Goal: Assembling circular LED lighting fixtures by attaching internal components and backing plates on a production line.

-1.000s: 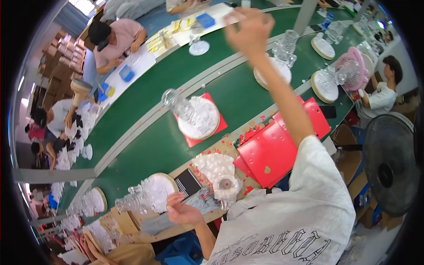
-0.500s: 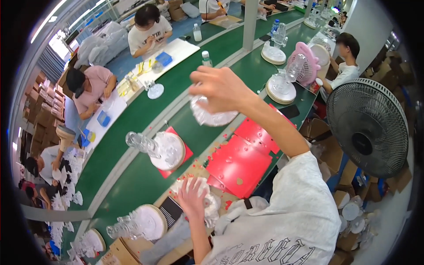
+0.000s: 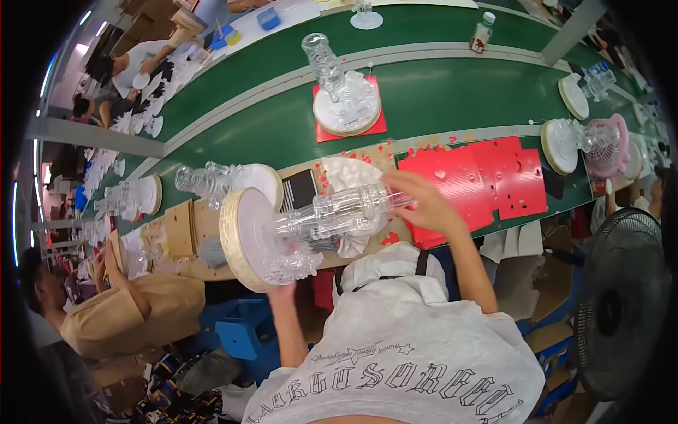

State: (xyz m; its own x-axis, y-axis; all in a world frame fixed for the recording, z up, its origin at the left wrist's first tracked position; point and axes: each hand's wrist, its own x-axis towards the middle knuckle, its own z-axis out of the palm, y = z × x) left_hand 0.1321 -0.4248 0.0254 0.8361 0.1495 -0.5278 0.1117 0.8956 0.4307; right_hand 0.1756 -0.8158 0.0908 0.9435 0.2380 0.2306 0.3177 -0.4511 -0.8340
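I hold a clear crystal-like tower ornament (image 3: pixel 332 212) fixed to a round cream base disc (image 3: pixel 240 240), tipped on its side above the bench edge. My right hand (image 3: pixel 424 205) grips the narrow top end of the tower. My left hand (image 3: pixel 282 290) supports the base from below and is mostly hidden by the clear decorations around it. Under the ornament lies a crumpled white wrapping (image 3: pixel 346 177) on the bench.
Red punched sheets (image 3: pixel 487 177) lie to the right on the bench. A green conveyor belt (image 3: pixel 438 92) carries another clear ornament on a red mat (image 3: pixel 346 106). Similar ornaments (image 3: pixel 212 180) stand at left near a seated co-worker (image 3: pixel 127 311). A black fan (image 3: pixel 621 304) stands at right.
My right hand came back from reaching far over the belt and now grips the tower's top. My left hand left the bench and lifted the ornament's base, tipping it sideways.
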